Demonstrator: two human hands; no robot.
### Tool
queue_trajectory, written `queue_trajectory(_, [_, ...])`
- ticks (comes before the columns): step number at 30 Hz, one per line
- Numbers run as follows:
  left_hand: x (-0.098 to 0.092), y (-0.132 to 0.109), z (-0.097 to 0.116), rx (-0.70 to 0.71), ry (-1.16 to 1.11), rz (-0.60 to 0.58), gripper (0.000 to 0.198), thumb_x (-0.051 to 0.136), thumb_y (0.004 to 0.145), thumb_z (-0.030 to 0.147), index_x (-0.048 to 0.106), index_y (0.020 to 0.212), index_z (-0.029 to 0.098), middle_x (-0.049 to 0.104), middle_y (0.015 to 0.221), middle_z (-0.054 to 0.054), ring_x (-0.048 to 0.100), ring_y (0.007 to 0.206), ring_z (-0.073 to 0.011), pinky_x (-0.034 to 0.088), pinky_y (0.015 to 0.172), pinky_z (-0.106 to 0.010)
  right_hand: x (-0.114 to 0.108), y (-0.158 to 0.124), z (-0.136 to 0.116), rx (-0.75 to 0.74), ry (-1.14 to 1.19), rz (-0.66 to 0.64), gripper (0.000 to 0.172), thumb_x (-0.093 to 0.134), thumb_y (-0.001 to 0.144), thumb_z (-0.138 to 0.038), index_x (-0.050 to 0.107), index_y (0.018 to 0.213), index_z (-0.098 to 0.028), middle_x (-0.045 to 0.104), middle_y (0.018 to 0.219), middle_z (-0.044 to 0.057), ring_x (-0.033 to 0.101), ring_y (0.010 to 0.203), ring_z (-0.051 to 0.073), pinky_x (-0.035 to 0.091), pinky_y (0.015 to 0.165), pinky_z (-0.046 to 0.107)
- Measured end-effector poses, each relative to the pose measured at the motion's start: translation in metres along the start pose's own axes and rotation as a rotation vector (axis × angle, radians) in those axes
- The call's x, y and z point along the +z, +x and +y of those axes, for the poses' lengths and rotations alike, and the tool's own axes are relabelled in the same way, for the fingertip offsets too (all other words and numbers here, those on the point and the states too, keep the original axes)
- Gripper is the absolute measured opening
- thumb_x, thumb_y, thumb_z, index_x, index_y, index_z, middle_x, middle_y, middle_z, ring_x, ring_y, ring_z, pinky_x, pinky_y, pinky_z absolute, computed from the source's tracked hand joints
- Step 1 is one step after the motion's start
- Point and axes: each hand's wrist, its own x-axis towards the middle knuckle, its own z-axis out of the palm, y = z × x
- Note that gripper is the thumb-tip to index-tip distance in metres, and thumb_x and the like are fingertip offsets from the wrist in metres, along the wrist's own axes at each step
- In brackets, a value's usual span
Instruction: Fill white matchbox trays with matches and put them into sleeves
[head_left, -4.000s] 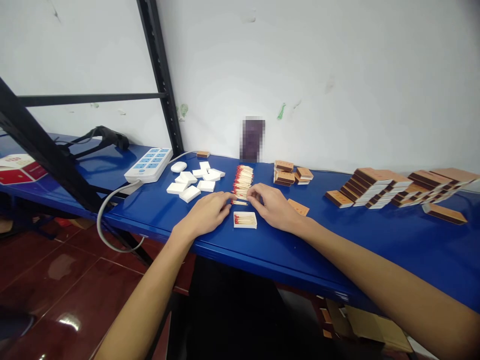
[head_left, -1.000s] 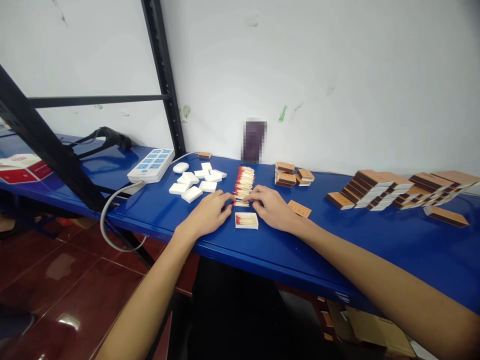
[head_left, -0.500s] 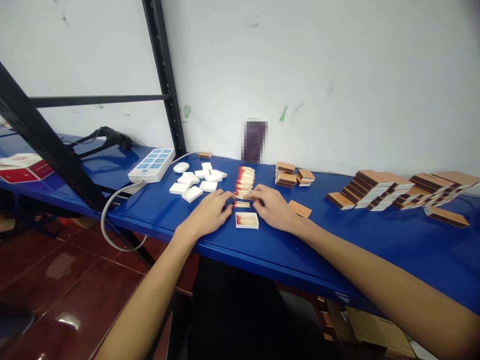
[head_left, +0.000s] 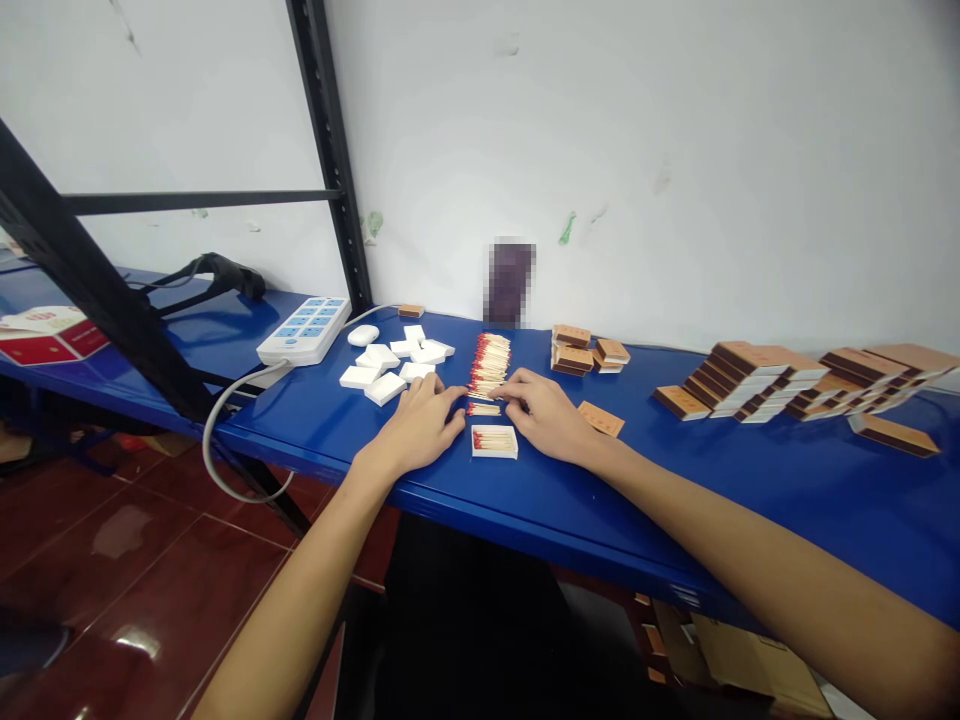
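A row of red-tipped matches [head_left: 491,362] lies on the blue table, heads to the left. My left hand [head_left: 421,425] rests left of the row's near end, thumb and index finger apart beside the match heads. On the other side, my right hand [head_left: 546,415] has its index fingertip at the plain ends of the nearest matches, its other fingers bent. Between the hands lies a small separate group of matches [head_left: 484,409]. Just in front of it sits a white matchbox tray [head_left: 494,455] with several matches inside. A flat orange matchbox sleeve [head_left: 601,419] is beside my right wrist.
Several white matchbox trays [head_left: 385,388] lie at left, near a white power strip [head_left: 306,332] and a white mouse [head_left: 363,335]. Matchboxes [head_left: 572,360] stand behind my right hand, with larger stacks of matchboxes [head_left: 742,375] farther right. A black rack post [head_left: 330,150] rises at left.
My left index finger has moved slightly left, away from the match heads, and the knuckles sit a little higher. My right hand and the matches look nearly the same.
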Motion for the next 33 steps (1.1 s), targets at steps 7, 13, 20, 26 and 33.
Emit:
queue_trajectory(7, [-0.0003, -0.0005, -0.0009, 0.021, -0.046, 0.021, 0.036, 0.041, 0.094, 0.034, 0.056, 0.125, 0.021, 0.047, 0.103, -0.008, 0.048, 0.102, -0.0251, 0.041, 0.093, -0.043, 0.0000, 0.0002, -0.0004, -0.006, -0.003, 0.005, 0.036, 0.043, 0.085, -0.006, 0.071, 0.105, -0.018, 0.059, 0.091, 0.007, 0.054, 0.079, 0.016, 0.042, 0.071, 0.029])
queue_trajectory(13, [-0.0016, -0.0005, 0.0004, 0.014, -0.062, 0.009, 0.041, 0.041, 0.095, 0.035, 0.054, 0.129, 0.018, 0.048, 0.106, -0.010, 0.048, 0.104, -0.0255, 0.040, 0.095, -0.044, -0.0013, 0.0000, -0.0011, -0.005, 0.006, -0.010, 0.036, 0.042, 0.085, -0.007, 0.071, 0.104, -0.017, 0.060, 0.093, 0.007, 0.054, 0.080, 0.017, 0.041, 0.071, 0.029])
queue_trajectory(20, [0.0001, 0.0000, -0.0017, 0.029, -0.059, 0.019, 0.040, 0.041, 0.094, 0.034, 0.057, 0.128, 0.019, 0.048, 0.104, -0.010, 0.048, 0.102, -0.0246, 0.041, 0.094, -0.044, -0.0005, 0.0002, -0.0009, 0.000, 0.002, -0.003, 0.036, 0.043, 0.085, -0.007, 0.071, 0.105, -0.018, 0.059, 0.093, 0.007, 0.054, 0.080, 0.016, 0.041, 0.071, 0.029])
queue_trajectory(26, [-0.0003, 0.0003, 0.0003, 0.019, -0.025, 0.001, 0.045, 0.038, 0.095, 0.034, 0.051, 0.135, 0.020, 0.046, 0.104, -0.010, 0.047, 0.100, -0.0252, 0.041, 0.093, -0.044, -0.0008, 0.0007, -0.0005, 0.007, -0.006, -0.024, 0.035, 0.043, 0.086, -0.008, 0.070, 0.105, -0.018, 0.060, 0.094, 0.007, 0.055, 0.081, 0.017, 0.041, 0.073, 0.030])
queue_trajectory(33, [-0.0013, 0.0010, 0.0028, 0.017, 0.022, -0.024, 0.046, 0.035, 0.095, 0.031, 0.050, 0.137, 0.020, 0.044, 0.102, -0.010, 0.045, 0.095, -0.0247, 0.041, 0.090, -0.044, -0.0025, 0.0009, -0.0020, 0.011, -0.014, -0.046, 0.035, 0.044, 0.085, -0.007, 0.069, 0.106, -0.018, 0.058, 0.093, 0.006, 0.054, 0.083, 0.017, 0.041, 0.074, 0.030])
